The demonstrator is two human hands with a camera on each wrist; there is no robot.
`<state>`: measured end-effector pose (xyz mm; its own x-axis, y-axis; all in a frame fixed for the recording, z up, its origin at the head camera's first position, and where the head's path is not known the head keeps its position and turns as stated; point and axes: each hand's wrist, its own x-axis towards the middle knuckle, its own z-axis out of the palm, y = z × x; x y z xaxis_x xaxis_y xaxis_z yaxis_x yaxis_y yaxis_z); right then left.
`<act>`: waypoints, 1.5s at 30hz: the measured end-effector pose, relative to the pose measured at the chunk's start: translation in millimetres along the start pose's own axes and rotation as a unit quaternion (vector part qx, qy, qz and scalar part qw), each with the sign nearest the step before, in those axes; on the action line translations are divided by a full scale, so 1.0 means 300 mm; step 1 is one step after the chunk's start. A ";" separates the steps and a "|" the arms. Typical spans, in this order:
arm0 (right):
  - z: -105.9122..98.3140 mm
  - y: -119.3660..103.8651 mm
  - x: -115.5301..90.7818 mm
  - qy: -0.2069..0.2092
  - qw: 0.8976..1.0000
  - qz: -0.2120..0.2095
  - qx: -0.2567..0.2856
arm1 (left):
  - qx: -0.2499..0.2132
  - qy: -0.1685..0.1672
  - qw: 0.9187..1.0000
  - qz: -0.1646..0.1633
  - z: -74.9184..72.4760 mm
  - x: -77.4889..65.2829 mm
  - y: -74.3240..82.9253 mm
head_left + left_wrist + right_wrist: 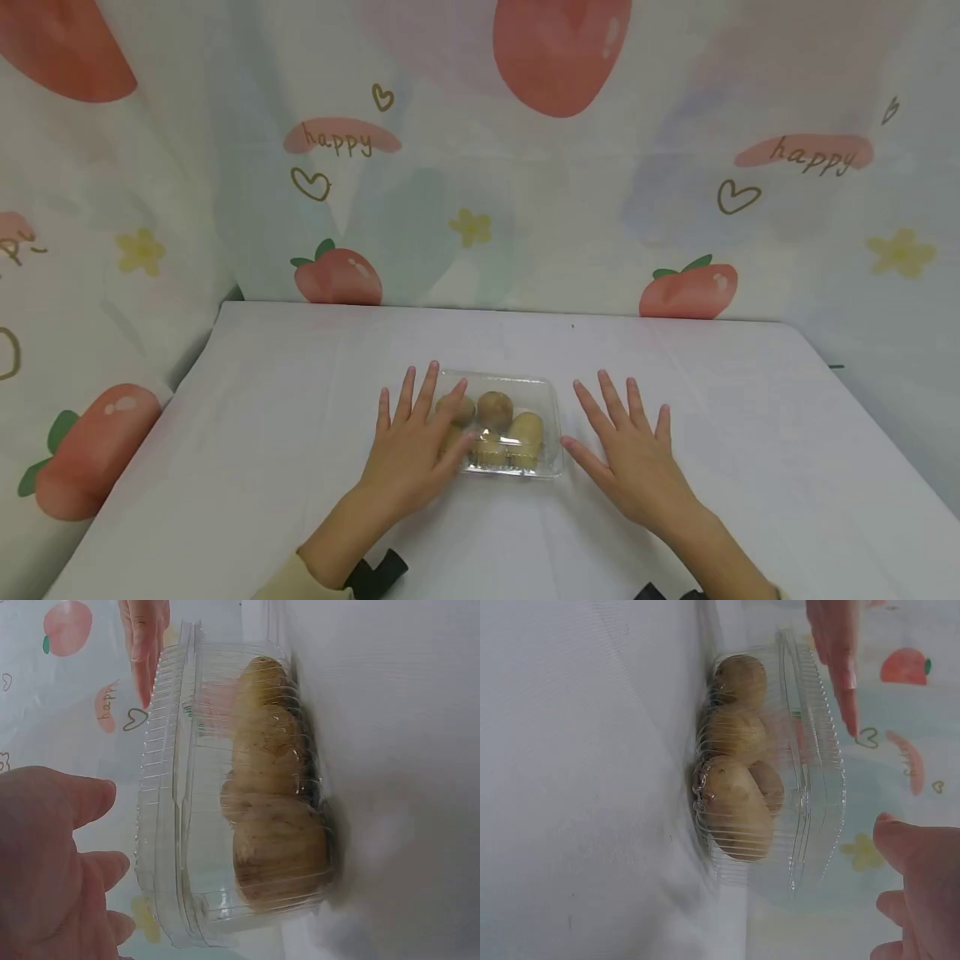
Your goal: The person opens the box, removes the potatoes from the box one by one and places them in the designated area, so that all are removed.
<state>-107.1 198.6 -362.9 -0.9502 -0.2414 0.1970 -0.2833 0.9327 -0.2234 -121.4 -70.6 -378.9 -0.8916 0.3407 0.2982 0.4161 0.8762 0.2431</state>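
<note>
Plainly, a clear, rectangular plastic box (551,402) lies on the white tablecloth (750,467), its left part beneath the spread fingers of the left hand (405,458), its right edge just beside the thumb tip of the right hand (637,471). Both hands have their fingers extended and apart, gripping nothing. Inside the box sit tan, rounded potatoes (495,410), some rounder, some longer, partly hidden behind the left fingers. Glints run along the box's near edge.

Beyond the fingertips, the pale backdrop cloth (562,208), printed with red fruit, hearts and yellow flowers, reads "happy" in brown script twice in full.

The wrist views add the box's ribbed side walls, its flanged rim and the potatoes' speckled skins; the left one shows a gap between the left fingers and the box. Only the head view shows the cream sleeve (300,581) behind the left fingers.
</note>
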 end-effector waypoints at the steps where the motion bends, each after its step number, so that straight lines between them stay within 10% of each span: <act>1: 0.002 0.000 -0.001 0.001 1.000 -0.001 0.003 | -0.002 0.001 1.000 0.000 0.002 -0.005 -0.005; 16: 0.030 0.003 0.000 0.112 0.986 -0.086 0.083 | -0.121 0.109 0.985 0.060 0.016 -0.042 -0.058; 24: 0.040 -0.015 0.007 0.169 0.972 -0.140 0.087 | -0.168 0.128 0.977 0.039 0.036 -0.059 -0.077; 32: 0.056 -0.032 0.015 0.189 0.963 -0.169 0.089 | -0.334 0.115 0.933 -0.062 0.036 -0.079 -0.094; 42: 0.066 -0.053 0.032 0.211 0.949 -0.207 0.106 | -0.399 0.120 0.905 -0.082 0.050 -0.079 -0.095; 45: 0.070 -0.060 0.032 0.210 0.949 -0.208 0.106 | -0.444 0.107 0.883 -0.108 0.056 -0.082 -0.094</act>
<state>-113.9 174.0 -377.1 -0.6267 -0.4075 0.6642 -0.6854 0.6939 -0.2209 -114.3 -97.9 -408.6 -0.9526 0.0428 0.3012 0.3013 0.2678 0.9151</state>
